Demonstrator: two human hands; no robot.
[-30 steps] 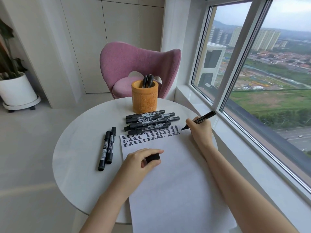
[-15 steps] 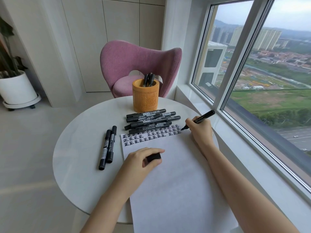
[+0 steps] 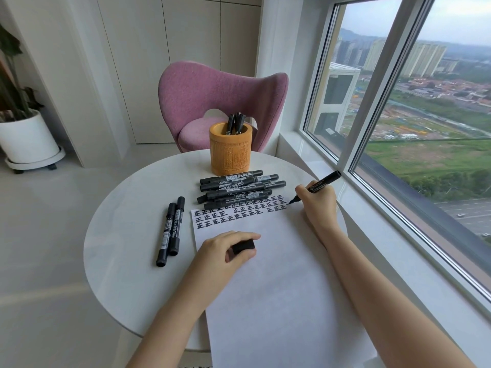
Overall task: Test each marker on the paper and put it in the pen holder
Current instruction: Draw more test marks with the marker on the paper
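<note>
Right hand [image 3: 317,201] pinches the uncapped marker [image 3: 317,185], tip at the paper's [image 3: 279,288] far right corner, ready to extend the rows of test marks. Left hand [image 3: 225,251] is curled around the cap [image 3: 243,247] and weighs the sheet down (stops it sliding). Untested markers [image 3: 239,188] lie across the paper's far edge; pen holder [image 3: 230,150] stands just behind them, near the table's [image 3: 127,235] far edge.

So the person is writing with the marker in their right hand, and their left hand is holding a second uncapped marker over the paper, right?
Not quite. The head view shows the right hand writing with the marker on the paper, but the left hand is holding only a short black cap, not a second marker.
</note>
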